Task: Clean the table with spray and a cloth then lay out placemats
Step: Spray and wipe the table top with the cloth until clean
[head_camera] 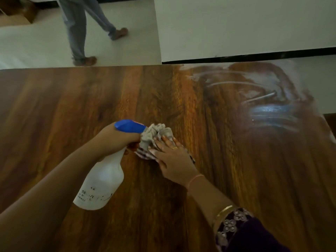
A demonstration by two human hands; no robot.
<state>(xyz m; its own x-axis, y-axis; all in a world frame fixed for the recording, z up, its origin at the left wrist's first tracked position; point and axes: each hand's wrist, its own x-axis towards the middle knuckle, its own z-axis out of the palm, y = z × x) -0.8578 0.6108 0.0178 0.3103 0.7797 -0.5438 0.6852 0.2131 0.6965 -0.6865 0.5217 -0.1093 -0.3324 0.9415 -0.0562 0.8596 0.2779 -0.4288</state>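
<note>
Grey and checked, the cloth (155, 136) lies bunched on the wooden counter (54, 106), directly under the fingers of the right grip (172, 157). That grip is spread flat, fingers straight and pressing the cloth down rather than pinching it; the bunched part pokes out ahead of the fingertips and on their left.

Touching the cloth's left edge is the left grip (116, 138), curled tight round the neck of the spray bottle (103, 180). The bottle's long axis runs from its blue nozzle (130, 126), which points right at the cloth, back and down-left toward the person, so the white body hangs tilted just above the counter. The bottle's wall is cloudy white, and I cannot tell how much liquid is inside.

The relation that matters: pale wet streaks (263, 99) lie ahead and to the right of the right grip, well apart from it, while the wood to the left of the left grip looks dry and untouched. My judgement is that wiping is under way, and that the right grip, nearer the streaks, is the one to sweep the cloth.

No placemats are in view. A dark embroidered sleeve (245, 233) and a gold bangle (223, 210) sit behind the right grip. Beyond the counter's far edge another person's legs (80, 33) cross the pale floor (27, 48).
</note>
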